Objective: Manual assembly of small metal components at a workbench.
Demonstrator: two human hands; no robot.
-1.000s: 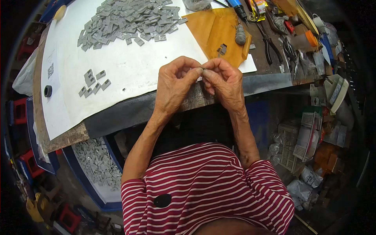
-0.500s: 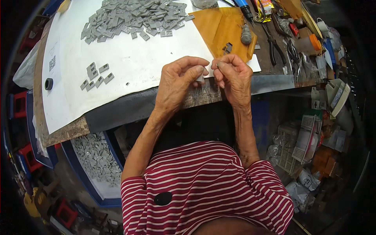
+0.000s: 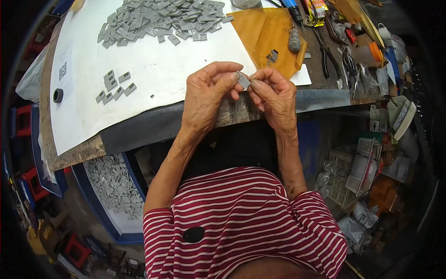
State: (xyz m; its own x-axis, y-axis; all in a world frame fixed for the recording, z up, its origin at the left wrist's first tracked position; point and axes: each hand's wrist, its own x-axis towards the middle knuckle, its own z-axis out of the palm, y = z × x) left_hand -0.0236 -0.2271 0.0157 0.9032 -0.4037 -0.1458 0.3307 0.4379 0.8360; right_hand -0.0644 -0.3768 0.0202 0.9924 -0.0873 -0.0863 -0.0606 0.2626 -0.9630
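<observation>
Above the table's front edge, my left hand [image 3: 209,93] pinches a small grey rectangular piece [image 3: 243,81] between thumb and fingers. My right hand [image 3: 275,96] is closed in a pinch at that piece's right edge. Whatever its fingertips hold, if anything, is too small to make out. Several similar grey pieces [image 3: 118,90] with a dark opening lie loosely grouped on the white sheet [image 3: 153,86] to the left. Farther back is a big heap of the same pieces [image 3: 162,21]. Small dark bits [image 3: 272,56] rest on an amber sheet [image 3: 246,28] beyond my right hand.
Pliers [image 3: 327,58], a blue-handled tool [image 3: 292,9] and a grey lump [image 3: 294,41] lie at the right. A black ring [image 3: 58,95] sits at the left. Below the table stands a blue-rimmed tray [image 3: 130,239] of grey pieces; baskets [image 3: 360,167] are stacked at lower right.
The grey piece has come up into view between my hands, its face now showing. My right fingertips have moved left to its edge, and my left hand has shifted slightly left.
</observation>
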